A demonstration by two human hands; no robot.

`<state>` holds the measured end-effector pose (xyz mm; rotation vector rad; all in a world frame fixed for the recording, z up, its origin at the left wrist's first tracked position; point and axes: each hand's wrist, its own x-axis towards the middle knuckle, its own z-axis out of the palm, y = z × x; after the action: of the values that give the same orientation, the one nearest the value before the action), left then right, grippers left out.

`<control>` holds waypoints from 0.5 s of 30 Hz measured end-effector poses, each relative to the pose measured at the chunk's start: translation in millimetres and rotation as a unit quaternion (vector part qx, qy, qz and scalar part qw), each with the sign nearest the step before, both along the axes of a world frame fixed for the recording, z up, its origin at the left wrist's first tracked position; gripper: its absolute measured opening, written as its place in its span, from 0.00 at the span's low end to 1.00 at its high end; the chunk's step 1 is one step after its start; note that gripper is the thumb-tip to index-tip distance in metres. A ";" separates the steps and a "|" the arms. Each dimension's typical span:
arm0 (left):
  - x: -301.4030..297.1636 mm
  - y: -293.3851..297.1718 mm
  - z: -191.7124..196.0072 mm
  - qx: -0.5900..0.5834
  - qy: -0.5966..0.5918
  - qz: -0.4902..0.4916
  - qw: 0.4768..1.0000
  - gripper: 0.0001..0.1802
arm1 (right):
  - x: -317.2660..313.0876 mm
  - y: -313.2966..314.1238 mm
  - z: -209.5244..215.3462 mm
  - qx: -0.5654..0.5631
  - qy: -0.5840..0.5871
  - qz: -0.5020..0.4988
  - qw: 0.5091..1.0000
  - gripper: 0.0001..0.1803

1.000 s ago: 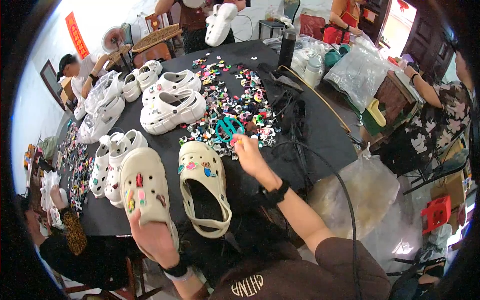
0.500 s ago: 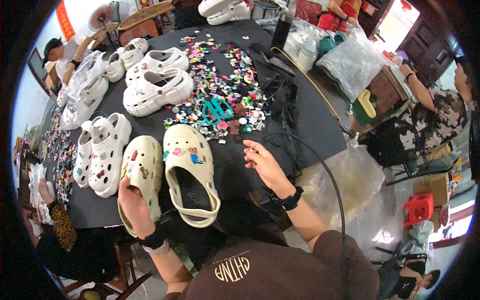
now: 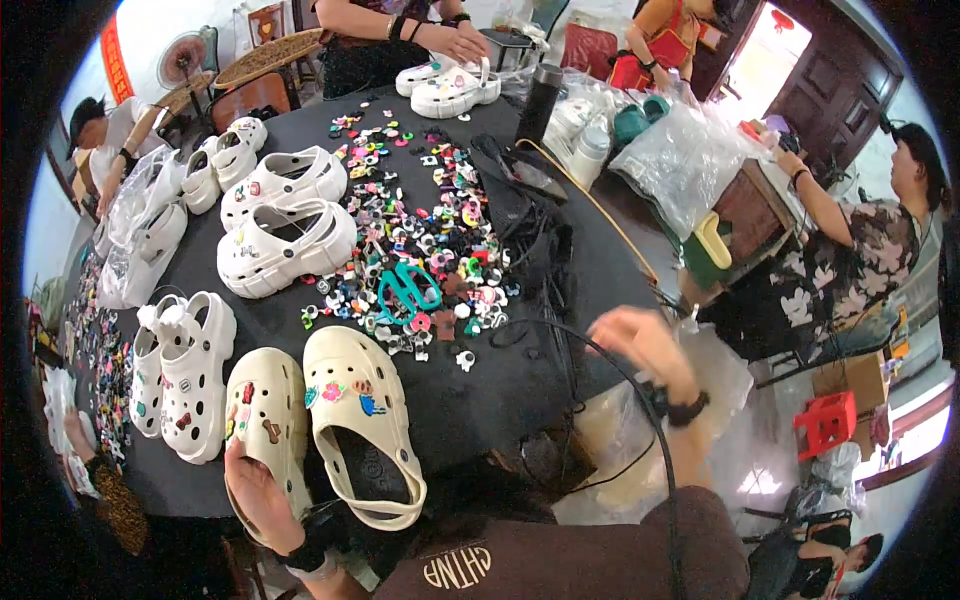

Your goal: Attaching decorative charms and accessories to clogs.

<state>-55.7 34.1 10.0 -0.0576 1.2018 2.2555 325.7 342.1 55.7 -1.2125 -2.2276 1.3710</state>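
Two cream clogs decorated with small charms lie side by side at the near edge of the black table. My left hand grips the side of the left cream clog, fingers on its outer edge. Touching nothing of the shoes, the right cream clog has its heel strap toward me; a pig-like charm and a pink flower charm sit on its toe. Off to the right, my right hand is raised past the table edge near a black cable. Motion blurs its fingers, so their pose is unclear.
Loose colourful charms lie heaped mid-table with teal scissors-like handles. White clogs stand left; a black bottle stands far right. A co-worker's hands are over white clogs at the far end. Other people sit around.
My right hand has swung right, away from the cream clogs. My left hand stays on the left clog. The view has tilted up, and the far co-worker's white clogs have come down onto the table.
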 end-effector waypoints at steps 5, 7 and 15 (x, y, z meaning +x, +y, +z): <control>-4.2 1.2 -7.4 0.029 0.023 -0.001 0.999 0.21 | -26.6 150.1 21.6 0.407 -0.110 -0.030 0.906 0.21; -7.6 -8.6 -25.3 0.012 0.144 0.019 0.989 0.22 | -54.0 209.9 6.1 0.471 -0.177 0.008 0.864 0.31; -8.4 -0.5 -11.2 0.014 0.029 -0.009 0.999 0.21 | -120.5 301.1 -12.9 0.363 -0.275 0.170 0.874 0.50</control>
<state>-64.2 33.6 -1.2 0.0295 1.1946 2.2712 205.2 643.2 42.7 -1.0134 -3.0283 0.1320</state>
